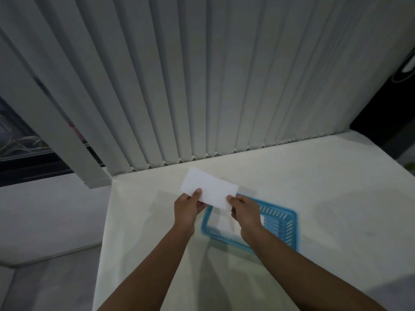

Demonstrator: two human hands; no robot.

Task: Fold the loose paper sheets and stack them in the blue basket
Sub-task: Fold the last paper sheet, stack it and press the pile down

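Observation:
A folded white paper sheet (210,190) is held in the air above the table, tilted down to the right. My left hand (187,208) pinches its near left edge and my right hand (244,211) pinches its near right corner. Below and to the right of the hands lies the blue basket (285,223), a slotted plastic rectangle on the cream table. White paper (221,222) lies inside the basket, partly hidden by my right hand and forearm.
The cream-covered table (325,198) runs from the centre to the right, with its left edge near my left arm. Grey vertical blinds (202,86) hang along the table's far edge. A dark window shows at far left, with grey floor below it.

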